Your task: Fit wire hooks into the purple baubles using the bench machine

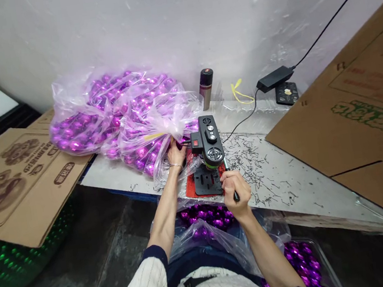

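A small black hand-lever machine (pixel 211 137), with grilles and buttons on its top, stands on a red mat (pixel 191 188) at the table's front edge. My right hand (pixel 237 190) is closed around the black-gripped lever (pixel 236 197) on its right side. Left of the machine, my left hand (pixel 176 156) reaches in against a clear plastic bag (pixel 170 120) of shiny purple balls (pixel 140 157). Its fingers are bent and partly hidden by the plastic. Something dark purple shows beside the thumb, too small to make out. Below the machine's head is a slotted black base plate (pixel 207 184).
Black thread-like scraps (pixel 261 167) litter the white table. A spray can (pixel 206 87), yellow tie (pixel 239 92) and power adapter (pixel 274 78) stand or lie behind. Cardboard flanks both sides: a flat box (pixel 23 179) and a large carton (pixel 358 126). More purple balls (pixel 210 218) sit below the edge.
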Action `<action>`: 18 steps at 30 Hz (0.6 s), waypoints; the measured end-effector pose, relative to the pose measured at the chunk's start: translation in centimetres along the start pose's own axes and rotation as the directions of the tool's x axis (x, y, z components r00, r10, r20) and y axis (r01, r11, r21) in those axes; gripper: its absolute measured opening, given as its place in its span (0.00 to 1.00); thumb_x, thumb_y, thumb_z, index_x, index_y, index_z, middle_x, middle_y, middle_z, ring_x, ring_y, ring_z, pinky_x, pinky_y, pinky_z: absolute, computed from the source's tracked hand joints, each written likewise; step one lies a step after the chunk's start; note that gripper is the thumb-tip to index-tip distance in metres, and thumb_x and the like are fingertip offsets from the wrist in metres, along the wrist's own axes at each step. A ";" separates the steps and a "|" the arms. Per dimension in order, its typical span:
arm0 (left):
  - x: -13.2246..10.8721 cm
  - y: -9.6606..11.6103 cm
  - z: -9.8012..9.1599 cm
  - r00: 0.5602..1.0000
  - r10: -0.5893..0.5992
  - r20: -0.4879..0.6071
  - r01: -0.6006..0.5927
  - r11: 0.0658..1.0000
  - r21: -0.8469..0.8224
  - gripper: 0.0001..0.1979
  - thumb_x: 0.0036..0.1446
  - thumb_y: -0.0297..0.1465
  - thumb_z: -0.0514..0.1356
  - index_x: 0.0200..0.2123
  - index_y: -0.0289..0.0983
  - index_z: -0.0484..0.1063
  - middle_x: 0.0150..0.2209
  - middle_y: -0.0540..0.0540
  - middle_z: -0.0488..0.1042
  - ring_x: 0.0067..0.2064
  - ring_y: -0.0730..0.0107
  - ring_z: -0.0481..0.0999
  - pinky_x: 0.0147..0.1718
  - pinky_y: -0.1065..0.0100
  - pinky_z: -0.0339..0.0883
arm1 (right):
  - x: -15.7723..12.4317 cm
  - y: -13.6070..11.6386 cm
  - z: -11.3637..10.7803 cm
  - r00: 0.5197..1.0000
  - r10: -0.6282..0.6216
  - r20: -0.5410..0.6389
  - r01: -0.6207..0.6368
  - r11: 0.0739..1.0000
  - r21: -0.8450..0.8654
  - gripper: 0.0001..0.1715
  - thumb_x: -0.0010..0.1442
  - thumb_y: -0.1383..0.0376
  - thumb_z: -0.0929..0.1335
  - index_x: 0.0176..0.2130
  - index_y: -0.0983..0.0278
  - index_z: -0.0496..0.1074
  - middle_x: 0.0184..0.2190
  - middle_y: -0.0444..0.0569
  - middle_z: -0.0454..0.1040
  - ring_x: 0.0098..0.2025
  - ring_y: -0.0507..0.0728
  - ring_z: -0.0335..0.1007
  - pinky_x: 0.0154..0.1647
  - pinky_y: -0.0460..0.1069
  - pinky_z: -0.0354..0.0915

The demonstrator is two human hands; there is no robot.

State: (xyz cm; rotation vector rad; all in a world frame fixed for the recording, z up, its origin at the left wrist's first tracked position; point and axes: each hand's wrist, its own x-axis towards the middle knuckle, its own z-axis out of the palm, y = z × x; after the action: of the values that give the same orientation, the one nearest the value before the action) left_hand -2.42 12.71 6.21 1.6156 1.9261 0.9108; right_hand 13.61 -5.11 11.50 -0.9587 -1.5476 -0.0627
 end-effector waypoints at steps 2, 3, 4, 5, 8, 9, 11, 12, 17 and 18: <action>-1.3 -0.7 -1.0 0.998 -0.054 -0.032 0.046 0.979 -0.199 0.28 0.60 0.38 0.66 0.61 0.35 0.68 0.56 0.33 0.77 0.61 0.47 0.75 0.61 0.52 0.65 | 0.1 0.0 0.0 1.000 -0.011 0.002 0.011 1.000 -0.002 0.16 0.63 0.77 0.60 0.28 0.60 0.61 0.24 0.42 0.66 0.29 0.51 0.68 0.29 0.48 0.63; -2.2 -1.1 -1.6 0.995 -0.096 -0.022 0.083 0.939 -0.335 0.27 0.60 0.37 0.67 0.60 0.35 0.69 0.57 0.34 0.76 0.60 0.49 0.75 0.61 0.52 0.65 | 0.1 0.0 0.0 1.000 -0.012 0.002 0.012 1.000 -0.001 0.16 0.64 0.77 0.60 0.28 0.60 0.61 0.24 0.42 0.66 0.29 0.51 0.68 0.29 0.48 0.63; -3.2 -1.5 -2.2 0.991 -0.135 0.019 0.127 0.865 -0.485 0.26 0.59 0.37 0.67 0.58 0.35 0.70 0.57 0.35 0.76 0.59 0.51 0.76 0.61 0.53 0.66 | 0.2 0.0 0.0 1.000 -0.011 0.001 0.011 1.000 0.001 0.16 0.64 0.77 0.60 0.28 0.60 0.61 0.24 0.42 0.66 0.29 0.51 0.68 0.29 0.48 0.63; -4.4 -2.0 -2.8 0.983 -0.160 0.088 0.179 0.756 -0.630 0.24 0.59 0.37 0.67 0.57 0.35 0.71 0.56 0.36 0.77 0.57 0.53 0.78 0.60 0.53 0.68 | 0.2 -0.1 0.0 1.000 -0.006 -0.002 0.006 1.000 0.003 0.16 0.64 0.76 0.60 0.28 0.60 0.61 0.24 0.42 0.67 0.29 0.51 0.68 0.29 0.48 0.63; -8.2 -3.2 -4.0 0.940 -0.134 0.313 0.340 0.389 -0.856 0.20 0.58 0.39 0.68 0.51 0.37 0.74 0.51 0.40 0.79 0.50 0.60 0.82 0.57 0.56 0.72 | 0.6 -0.3 -0.1 1.000 0.015 -0.013 -0.015 1.000 0.003 0.16 0.64 0.76 0.60 0.28 0.60 0.62 0.24 0.42 0.67 0.29 0.51 0.68 0.29 0.48 0.62; -9.4 -3.4 -4.2 0.923 -0.115 0.368 0.385 0.320 -0.866 0.20 0.57 0.40 0.69 0.49 0.36 0.75 0.49 0.41 0.80 0.48 0.61 0.82 0.56 0.56 0.73 | 0.8 -0.3 -0.1 1.000 0.024 -0.017 -0.024 1.000 0.002 0.16 0.64 0.76 0.60 0.28 0.60 0.62 0.24 0.42 0.67 0.29 0.51 0.67 0.29 0.48 0.62; -11.6 -3.7 -4.0 0.891 -0.086 0.446 0.451 0.281 -0.847 0.22 0.55 0.42 0.70 0.48 0.36 0.75 0.47 0.42 0.81 0.46 0.61 0.83 0.55 0.55 0.74 | 1.4 -0.5 -0.2 0.999 0.042 -0.022 -0.042 0.999 0.002 0.16 0.65 0.75 0.61 0.28 0.60 0.63 0.24 0.43 0.68 0.29 0.51 0.67 0.29 0.48 0.62; -12.4 -3.7 -3.7 0.883 -0.076 0.463 0.463 0.297 -0.835 0.24 0.54 0.43 0.70 0.50 0.37 0.75 0.47 0.42 0.81 0.47 0.61 0.83 0.55 0.55 0.74 | 1.7 -0.5 -0.2 0.999 0.047 -0.024 -0.047 0.999 0.006 0.16 0.65 0.75 0.61 0.28 0.60 0.63 0.25 0.43 0.68 0.29 0.51 0.67 0.30 0.48 0.62; -14.3 -3.3 -1.0 0.941 -0.007 0.339 0.275 0.601 -0.750 0.36 0.53 0.43 0.71 0.62 0.39 0.67 0.57 0.40 0.76 0.57 0.55 0.77 0.61 0.53 0.69 | 2.6 -0.6 -0.3 0.998 0.051 -0.035 -0.051 0.999 0.006 0.16 0.67 0.72 0.61 0.27 0.60 0.63 0.24 0.44 0.69 0.28 0.52 0.68 0.30 0.49 0.62; -14.3 -3.2 -0.5 0.952 0.032 0.304 0.200 0.685 -0.700 0.36 0.54 0.44 0.71 0.63 0.39 0.66 0.59 0.39 0.75 0.59 0.54 0.76 0.62 0.53 0.68 | 2.6 -0.6 -0.3 0.998 0.050 -0.032 -0.050 0.999 0.000 0.16 0.67 0.71 0.60 0.27 0.60 0.63 0.24 0.44 0.69 0.28 0.52 0.68 0.30 0.49 0.62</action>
State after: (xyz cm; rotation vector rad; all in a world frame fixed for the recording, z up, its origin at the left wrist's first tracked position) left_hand -2.03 -1.68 3.22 1.0787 1.1722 1.1281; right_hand 13.80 -4.30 14.04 -0.9927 -1.4934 -0.0431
